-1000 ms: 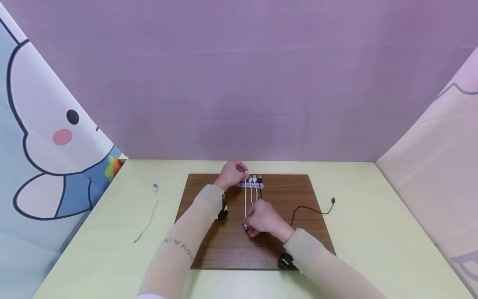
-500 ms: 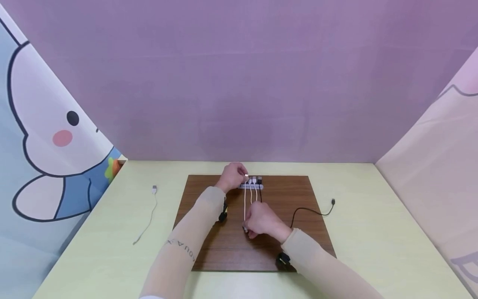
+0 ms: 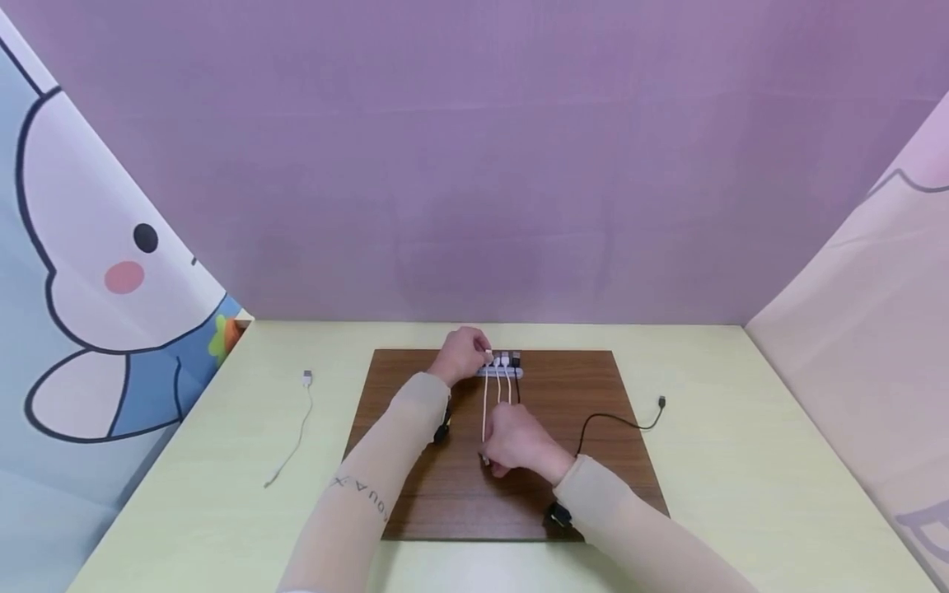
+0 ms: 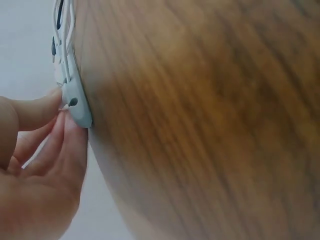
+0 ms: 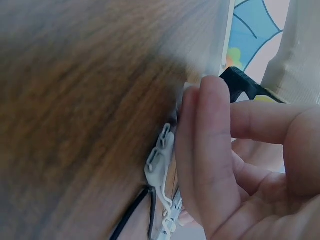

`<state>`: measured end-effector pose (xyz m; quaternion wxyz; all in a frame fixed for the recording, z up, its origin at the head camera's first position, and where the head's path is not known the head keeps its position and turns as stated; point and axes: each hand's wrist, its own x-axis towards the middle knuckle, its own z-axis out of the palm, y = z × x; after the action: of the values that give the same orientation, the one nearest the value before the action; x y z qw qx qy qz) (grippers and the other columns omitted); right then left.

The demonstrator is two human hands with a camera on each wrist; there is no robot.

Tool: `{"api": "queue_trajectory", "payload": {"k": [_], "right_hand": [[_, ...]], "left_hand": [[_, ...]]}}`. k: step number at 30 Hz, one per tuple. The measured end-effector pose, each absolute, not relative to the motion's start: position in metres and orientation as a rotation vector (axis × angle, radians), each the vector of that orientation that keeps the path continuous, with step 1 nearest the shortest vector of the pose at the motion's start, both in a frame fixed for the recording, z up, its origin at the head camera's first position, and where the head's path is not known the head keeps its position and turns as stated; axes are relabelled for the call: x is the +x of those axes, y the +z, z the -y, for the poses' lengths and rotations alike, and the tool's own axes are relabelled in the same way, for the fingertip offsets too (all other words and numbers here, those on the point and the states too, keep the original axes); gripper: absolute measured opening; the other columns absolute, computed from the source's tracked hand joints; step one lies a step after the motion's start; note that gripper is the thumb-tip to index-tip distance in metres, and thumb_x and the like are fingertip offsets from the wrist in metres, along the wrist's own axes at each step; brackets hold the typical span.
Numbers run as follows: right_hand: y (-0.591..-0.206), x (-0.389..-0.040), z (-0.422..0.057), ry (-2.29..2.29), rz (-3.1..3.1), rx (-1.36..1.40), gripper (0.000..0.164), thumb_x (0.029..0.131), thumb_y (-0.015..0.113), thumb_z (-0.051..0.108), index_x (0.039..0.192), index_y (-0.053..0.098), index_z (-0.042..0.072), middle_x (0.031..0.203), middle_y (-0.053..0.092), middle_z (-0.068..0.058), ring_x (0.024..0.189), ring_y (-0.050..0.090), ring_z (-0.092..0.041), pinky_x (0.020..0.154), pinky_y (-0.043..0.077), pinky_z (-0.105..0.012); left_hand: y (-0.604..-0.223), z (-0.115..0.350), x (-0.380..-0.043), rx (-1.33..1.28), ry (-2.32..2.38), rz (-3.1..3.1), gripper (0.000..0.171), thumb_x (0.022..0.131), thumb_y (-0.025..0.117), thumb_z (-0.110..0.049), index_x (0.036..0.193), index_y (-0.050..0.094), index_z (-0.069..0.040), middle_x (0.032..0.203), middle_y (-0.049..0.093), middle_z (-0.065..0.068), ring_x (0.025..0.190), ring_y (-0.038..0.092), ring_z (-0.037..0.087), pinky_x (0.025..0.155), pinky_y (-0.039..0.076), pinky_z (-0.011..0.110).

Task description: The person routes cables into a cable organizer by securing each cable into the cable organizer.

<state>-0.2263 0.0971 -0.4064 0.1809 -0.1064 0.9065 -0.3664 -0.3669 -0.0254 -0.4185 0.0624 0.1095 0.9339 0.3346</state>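
Note:
In the head view my left hand (image 3: 461,354) pinches the top end of a white cable (image 3: 485,408) at the left end of a pale cable-holder strip (image 3: 511,373). The left wrist view shows thumb and fingers right at the end of this holder (image 4: 80,112), beside a round notch. Lower on the brown board (image 3: 437,511), my right hand (image 3: 522,441) grips the same cable's lower part, partly hidden behind the fingers. Beside those fingers in the right wrist view is a small white slotted piece (image 5: 159,165). Two white cables and a black one run through the strip.
A white USB cable (image 3: 302,428) lies on the table (image 3: 208,494) left of the board. To the right, a black cable (image 3: 623,416) reaches past the board's edge. A purple backdrop (image 3: 489,165) rises behind the table.
My left hand has lowered the cable's top end closer to the strip. The right hand has shifted slightly left and nearer, still gripping the cable.

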Motion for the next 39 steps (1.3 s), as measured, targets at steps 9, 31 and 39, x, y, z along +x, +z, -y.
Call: {"api": "queue_trajectory", "payload": {"k": [9, 31, 39], "right_hand": [[-0.403, -0.227, -0.097, -0.922, -2.625, -0.306, 0.025, 0.092, 0.071, 0.007, 0.067, 0.066, 0.007, 0.057, 0.063, -0.003, 0.047, 0.065, -0.015, 0.051, 0.053, -0.026], [-0.403, -0.224, -0.105, -0.706, -2.763, -0.452, 0.011, 0.090, 0.075, 0.016, 0.083, 0.069, 0.010, 0.070, 0.059, 0.001, 0.059, 0.056, -0.017, 0.053, 0.046, -0.033], [-0.403, -0.224, -0.106, -0.703, -2.763, -0.467, 0.011, 0.089, 0.075, 0.014, 0.081, 0.068, 0.011, 0.071, 0.059, 0.001, 0.060, 0.055, -0.016, 0.053, 0.046, -0.033]], "left_hand": [[-0.413, 0.027, -0.366, 0.402, 0.823, -2.870, 0.020, 0.100, 0.066, -0.017, 0.109, 0.076, -0.002, 0.101, 0.072, 0.009, 0.089, 0.063, 0.020, 0.082, 0.054, 0.035], [-0.381, 0.101, -0.333, 0.485, 0.694, -2.940, 0.027, 0.102, 0.055, -0.007, 0.122, 0.069, 0.004, 0.121, 0.069, 0.016, 0.099, 0.063, 0.024, 0.091, 0.053, 0.041], [-0.382, 0.138, -0.333, 0.419, 0.626, -2.974, 0.023, 0.101, 0.055, -0.008, 0.113, 0.070, 0.006, 0.103, 0.070, 0.015, 0.085, 0.061, 0.024, 0.080, 0.053, 0.040]]}}
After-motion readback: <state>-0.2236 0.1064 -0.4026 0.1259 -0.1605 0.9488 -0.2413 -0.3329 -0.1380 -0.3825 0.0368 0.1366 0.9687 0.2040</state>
